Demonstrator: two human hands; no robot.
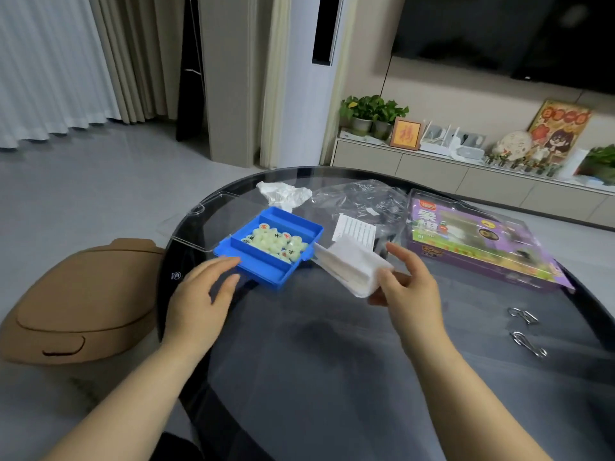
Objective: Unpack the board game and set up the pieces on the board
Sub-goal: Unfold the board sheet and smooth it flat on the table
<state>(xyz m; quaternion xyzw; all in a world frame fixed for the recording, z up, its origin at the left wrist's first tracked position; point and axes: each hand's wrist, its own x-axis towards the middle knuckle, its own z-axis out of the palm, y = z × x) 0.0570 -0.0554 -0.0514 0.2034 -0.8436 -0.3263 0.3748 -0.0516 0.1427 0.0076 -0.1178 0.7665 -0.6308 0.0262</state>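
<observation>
Pale curtains far left, glossy grey floor, long low cabinet with potted plants under dark television, tan stool beside dark round table

A dark round table stands on a pale floor. A crumpled tissue lies near its far edge. Two wire loops lie close together at its right side. A tan stool sits just beside its left rim. Behind, a low cabinet carries potted plants, a small frame, a white router and a cartoon poster, under a dark TV. Curtains hang far left.
</observation>
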